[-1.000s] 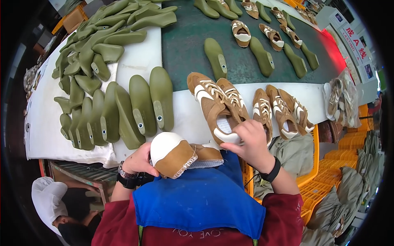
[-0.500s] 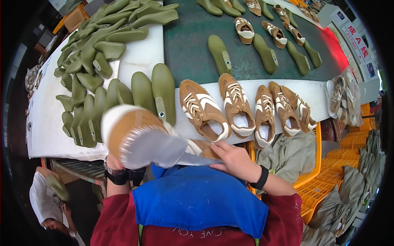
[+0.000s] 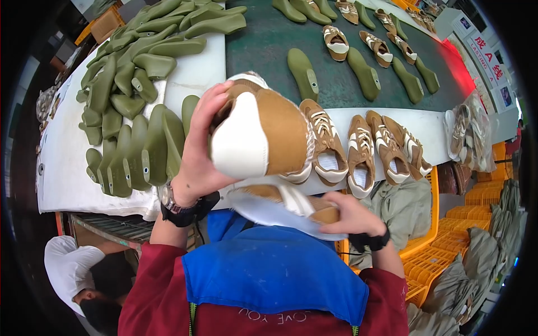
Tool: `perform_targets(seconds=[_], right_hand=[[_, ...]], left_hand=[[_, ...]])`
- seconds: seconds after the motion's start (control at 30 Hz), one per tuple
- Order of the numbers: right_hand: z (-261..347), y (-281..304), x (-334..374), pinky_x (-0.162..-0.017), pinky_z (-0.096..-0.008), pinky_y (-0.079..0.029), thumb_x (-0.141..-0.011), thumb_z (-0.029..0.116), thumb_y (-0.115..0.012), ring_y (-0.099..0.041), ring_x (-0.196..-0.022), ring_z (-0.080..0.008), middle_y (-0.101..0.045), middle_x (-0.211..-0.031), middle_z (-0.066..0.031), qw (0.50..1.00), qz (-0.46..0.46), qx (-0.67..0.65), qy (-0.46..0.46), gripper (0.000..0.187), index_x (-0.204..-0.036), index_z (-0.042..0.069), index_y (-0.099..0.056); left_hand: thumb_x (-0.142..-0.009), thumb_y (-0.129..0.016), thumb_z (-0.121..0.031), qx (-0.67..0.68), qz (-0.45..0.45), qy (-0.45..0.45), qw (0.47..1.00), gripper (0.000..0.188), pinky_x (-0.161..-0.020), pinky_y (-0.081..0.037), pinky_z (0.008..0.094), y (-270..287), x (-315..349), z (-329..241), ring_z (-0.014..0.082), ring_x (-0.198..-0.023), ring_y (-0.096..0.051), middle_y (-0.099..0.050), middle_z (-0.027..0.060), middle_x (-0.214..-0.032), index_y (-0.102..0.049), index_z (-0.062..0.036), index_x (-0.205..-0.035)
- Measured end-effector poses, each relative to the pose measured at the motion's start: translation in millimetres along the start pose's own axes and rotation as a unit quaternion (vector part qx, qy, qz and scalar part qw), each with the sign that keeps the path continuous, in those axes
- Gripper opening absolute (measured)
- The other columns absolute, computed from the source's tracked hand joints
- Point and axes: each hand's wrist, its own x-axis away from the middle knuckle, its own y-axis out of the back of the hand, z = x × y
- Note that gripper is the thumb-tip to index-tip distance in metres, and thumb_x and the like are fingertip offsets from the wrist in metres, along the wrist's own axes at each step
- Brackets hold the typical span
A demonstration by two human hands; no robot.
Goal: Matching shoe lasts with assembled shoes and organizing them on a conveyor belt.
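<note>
My left hand [image 3: 197, 154] grips a brown and white sneaker [image 3: 263, 137] by its heel end, fingers reaching over the ankle opening. It is raised above the table edge, with its white heel patch facing me and a rough, stitched-looking edge along its right side. Lower down, in front of the blue apron [image 3: 274, 269], my right hand [image 3: 354, 217] is closed on a second brown and white sneaker [image 3: 302, 201], tilted and blurred, its pale sole turned partly toward me. Behind the raised sneaker, a row of similar laced sneakers [image 3: 361, 151] stands on the white table.
Green shoe lasts [image 3: 137, 145] stand and lie piled on the white table [image 3: 67, 185] at left. More lasts and sneakers sit on the dark green conveyor belt [image 3: 258, 56]. Yellow crates [image 3: 431, 257] with grey-green cloth are at right. A person in white [image 3: 73, 269] bends at lower left.
The left-hand sneaker has risen and swung right, turning from sole toward me to heel toward me. My right hand has shifted slightly right with its sneaker. The person at lower left has moved.
</note>
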Motion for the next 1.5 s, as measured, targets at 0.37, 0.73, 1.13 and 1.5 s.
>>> perform_targets(seconds=[0.37, 0.73, 1.13, 1.5], right_hand=[[-22.0, 89.6, 57.4, -0.079, -0.0240, -0.048, -0.096, 0.020, -0.051, -0.060, -0.089, -0.0096, -0.064, -0.103, -0.0083, 0.827, -0.491, -0.252, 0.105, 0.026, -0.108, -0.002, -0.056], [-22.8, 65.6, 22.9, -0.096, -0.0341, -0.044, -0.098, 0.024, -0.039, -0.057, -0.110, -0.0212, -0.057, -0.122, -0.0145, 0.762, -0.401, -0.467, 0.203, 0.041, -0.127, -0.004, -0.045], [107.6, -23.1, -55.3, -0.066, -0.0344, -0.048, -0.069, 0.013, -0.076, -0.060, -0.073, -0.0286, -0.063, -0.086, -0.0130, 0.859, -0.270, 0.200, 0.387, 0.039, -0.104, 0.002, -0.062], [111.1, -14.4, -90.3, -0.064, -0.0269, -0.054, -0.079, -0.002, -0.063, -0.066, -0.076, -0.0173, -0.066, -0.094, -0.0129, 0.878, -0.388, -0.033, 0.279, 0.031, -0.109, -0.003, -0.059]], left_hand=[[-0.065, -0.061, 0.000, -0.172, 0.311, 0.009, 0.935, 0.042, -0.103, -0.018, 0.0660, -113.6, 27.5, 27.6, 0.0408, -0.136, -0.020, -0.040, 0.0080, -0.139, -0.063, -0.0135, -0.105], [-0.068, -0.049, 0.005, -0.031, 0.290, 0.031, 0.956, 0.052, -0.110, -0.016, 0.0552, -99.3, 10.5, 31.5, 0.0364, -0.138, -0.023, -0.042, 0.0111, -0.140, -0.056, -0.0099, -0.117], [-0.087, -0.062, -0.039, 0.534, -0.036, 0.343, 0.772, 0.070, -0.102, -0.039, 0.0344, -53.3, 7.1, 4.6, 0.0192, -0.122, -0.046, -0.044, 0.0106, -0.135, -0.029, -0.0043, -0.139], [-0.092, -0.053, -0.045, 0.594, -0.055, 0.388, 0.702, 0.067, -0.102, -0.039, 0.0338, -34.1, 39.0, 5.7, 0.0187, -0.123, -0.046, -0.043, 0.0119, -0.136, -0.029, -0.0039, -0.140]])
